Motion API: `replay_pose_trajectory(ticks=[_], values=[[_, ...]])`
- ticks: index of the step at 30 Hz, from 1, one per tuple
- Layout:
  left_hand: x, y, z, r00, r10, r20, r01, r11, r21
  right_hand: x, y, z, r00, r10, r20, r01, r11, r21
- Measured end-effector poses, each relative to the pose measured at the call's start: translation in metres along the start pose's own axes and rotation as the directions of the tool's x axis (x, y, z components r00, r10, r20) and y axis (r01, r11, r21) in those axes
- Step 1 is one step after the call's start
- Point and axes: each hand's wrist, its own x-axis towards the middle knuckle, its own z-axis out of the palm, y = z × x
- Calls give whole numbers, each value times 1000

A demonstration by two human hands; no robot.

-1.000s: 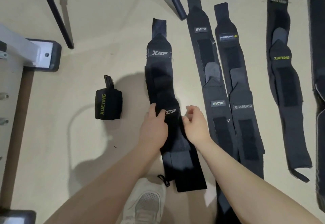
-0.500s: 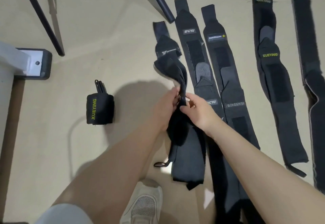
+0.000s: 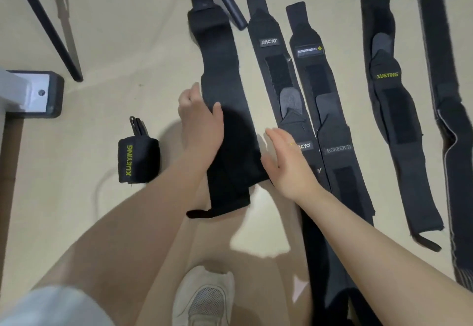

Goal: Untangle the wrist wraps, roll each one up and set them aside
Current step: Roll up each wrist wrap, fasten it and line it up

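The beige floor (image 3: pixel 89 44) fills the view, with dark wraps laid out in strips running from 12 o'clock toward 6 o'clock. At the far 3 o'clock edge lies a long black wrap with a pale edge (image 3: pixel 450 126). Just left of it is the wrap marked XUEYING (image 3: pixel 391 110), flat and stretched out. Nearer the middle, 2 grey wraps lie side by side and touching: the BOKEERSI wrap (image 3: pixel 332 131) and the JINCYO wrap (image 3: pixel 275 69). At the centre lies the plain black wrap (image 3: pixel 230 100), face down with no logo showing, its thumb loop (image 3: pixel 199 213) sticking out at its 6 o'clock end.

The left hand (image 3: pixel 202 123) rests on this wrap's 9 o'clock edge, thumb lying on the cloth, the other fingers curled at the edge; whether they pinch the cloth I cannot tell. The right hand (image 3: pixel 286 156) is spread flat with straight fingers at the wrap's 3 o'clock edge, over the JINCYO wrap, holding nothing.

At 9 o'clock, apart from the strips, sits 1 rolled wrap (image 3: pixel 138 160) with yellow lettering. A white shoe (image 3: pixel 204 300) shows at 6 o'clock, black chair legs (image 3: pixel 51 26) at 11 o'clock, and a grey bracket foot (image 3: pixel 35 95) at 9 o'clock.
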Motion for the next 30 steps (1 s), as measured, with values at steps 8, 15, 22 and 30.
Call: replay_pose_trajectory(ticks=[8, 15, 22, 30], values=[[-57, -54, 7, 817, 329, 473, -464, 862, 202, -18, 18, 32, 963, 155, 221, -200, 960, 195], [-43, -49, 14, 795, 332, 508, -501, 832, 239, -27, 0, 43, 927, -365, 83, 359, 802, -477], [-35, -36, 13, 814, 349, 465, -477, 858, 191, -36, 18, 67, 857, -338, 388, 510, 458, -728], [2, -17, 9, 826, 337, 452, -417, 904, 88, -24, 19, 30, 818, -212, 536, 539, 610, -581]])
